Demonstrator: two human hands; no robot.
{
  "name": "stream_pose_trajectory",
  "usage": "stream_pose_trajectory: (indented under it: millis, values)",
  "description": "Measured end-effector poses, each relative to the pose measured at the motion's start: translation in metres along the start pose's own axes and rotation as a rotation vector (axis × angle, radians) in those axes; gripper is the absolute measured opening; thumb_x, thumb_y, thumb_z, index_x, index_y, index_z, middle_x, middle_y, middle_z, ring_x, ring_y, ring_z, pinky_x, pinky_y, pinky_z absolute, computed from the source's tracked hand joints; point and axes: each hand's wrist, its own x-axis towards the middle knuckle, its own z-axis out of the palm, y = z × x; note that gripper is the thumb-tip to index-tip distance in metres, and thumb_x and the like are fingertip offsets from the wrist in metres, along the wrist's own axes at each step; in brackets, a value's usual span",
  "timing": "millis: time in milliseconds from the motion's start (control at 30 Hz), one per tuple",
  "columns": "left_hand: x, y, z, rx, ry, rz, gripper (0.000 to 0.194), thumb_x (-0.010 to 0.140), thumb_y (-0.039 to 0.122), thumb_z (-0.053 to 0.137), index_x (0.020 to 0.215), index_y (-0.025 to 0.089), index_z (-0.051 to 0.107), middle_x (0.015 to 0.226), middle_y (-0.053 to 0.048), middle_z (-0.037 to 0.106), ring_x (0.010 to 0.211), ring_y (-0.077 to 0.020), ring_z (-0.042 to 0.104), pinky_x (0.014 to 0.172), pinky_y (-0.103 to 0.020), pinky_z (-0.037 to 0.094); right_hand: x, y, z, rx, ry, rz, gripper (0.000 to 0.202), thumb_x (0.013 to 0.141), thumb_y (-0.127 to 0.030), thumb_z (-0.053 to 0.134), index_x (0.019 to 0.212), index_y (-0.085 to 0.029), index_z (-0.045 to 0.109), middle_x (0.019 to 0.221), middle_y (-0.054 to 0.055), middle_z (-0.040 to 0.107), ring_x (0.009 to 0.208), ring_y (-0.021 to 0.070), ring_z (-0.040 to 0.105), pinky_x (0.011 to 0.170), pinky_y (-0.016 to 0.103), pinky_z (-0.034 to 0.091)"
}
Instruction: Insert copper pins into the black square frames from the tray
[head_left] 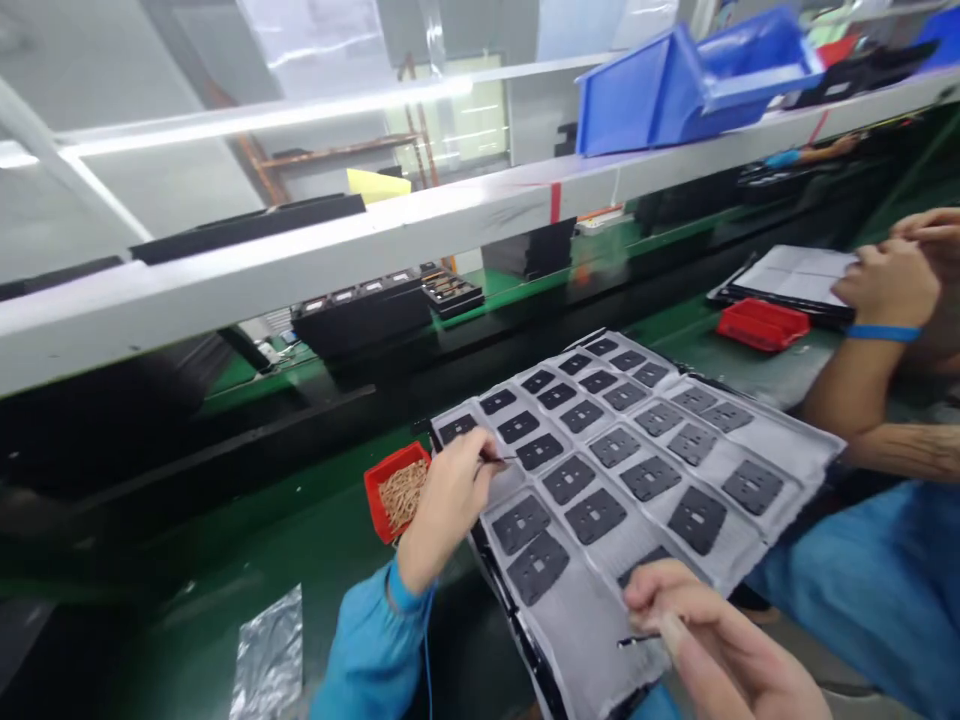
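Observation:
A large tray lined with a grey-white sheet [806,445] lies tilted before me, with rows of flat black plates [592,515] that have small cut-outs. Over its left edge, my left hand [450,490] is closed in a pinch on a thin dark strip [504,459], too small to identify. My right hand [712,640] is at the tray's near side, thumb and fingers closed on a small thin black piece [637,640] seen nearly edge-on. One black plate [654,562] is partly hidden behind the right fingers.
A red bin [379,500] of small tan pieces stands beside my left hand. A silvery bag [270,650] lies on the green bench [202,560]. At right, a co-worker's hands [892,280] are near another red bin [763,325]. A blue bin [637,100] sits on the white shelf [442,230].

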Motion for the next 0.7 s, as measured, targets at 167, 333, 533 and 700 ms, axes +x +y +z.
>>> stream_pose_trajectory:
  millis: [167, 333, 533, 700]
  values:
    - [-0.043, 0.049, -0.016, -0.261, 0.118, 0.077, 0.007, 0.106, 0.028, 0.063, 0.1, 0.026, 0.065, 0.08, 0.004, 0.074, 0.064, -0.0136, 0.071, 0.059, -0.023, 0.056, 0.016, -0.011, 0.021, -0.048, 0.048, -0.132, 0.01, 0.086, -0.029, 0.084, 0.096, -0.028, 0.081, 0.106, 0.015, 0.077, 0.096, 0.0277, 0.078, 0.079, 0.035, 0.068]
    - [-0.056, 0.061, -0.025, -0.444, 0.028, 0.108, 0.005, 0.106, 0.032, 0.063, 0.103, 0.03, 0.067, 0.081, 0.006, 0.077, 0.053, -0.0109, 0.069, 0.054, -0.022, 0.057, 0.03, -0.02, 0.046, -0.056, 0.1, -0.194, 0.029, 0.084, -0.024, 0.086, 0.112, -0.032, 0.08, 0.11, 0.013, 0.078, 0.083, 0.0232, 0.078, 0.072, 0.033, 0.07]
    - [-0.061, 0.049, -0.03, -0.687, -0.183, -0.153, 0.021, 0.097, 0.031, 0.074, 0.117, 0.035, 0.075, 0.106, -0.001, 0.083, 0.093, -0.0224, 0.08, 0.078, -0.03, 0.067, 0.034, -0.015, 0.052, -0.045, 0.153, -0.103, 0.021, 0.081, -0.028, 0.091, 0.1, -0.027, 0.08, 0.091, 0.009, 0.081, 0.08, 0.0239, 0.08, 0.072, 0.031, 0.071]
    - [-0.055, 0.056, -0.029, -1.074, -0.28, -0.467, 0.029, 0.096, 0.045, 0.076, 0.108, 0.018, 0.072, 0.071, -0.005, 0.079, 0.053, -0.0156, 0.073, 0.051, -0.021, 0.061, 0.034, -0.016, 0.055, -0.119, 0.201, -0.163, 0.019, 0.089, -0.021, 0.082, 0.106, -0.028, 0.076, 0.096, 0.005, 0.082, 0.081, 0.0185, 0.082, 0.076, 0.023, 0.07]
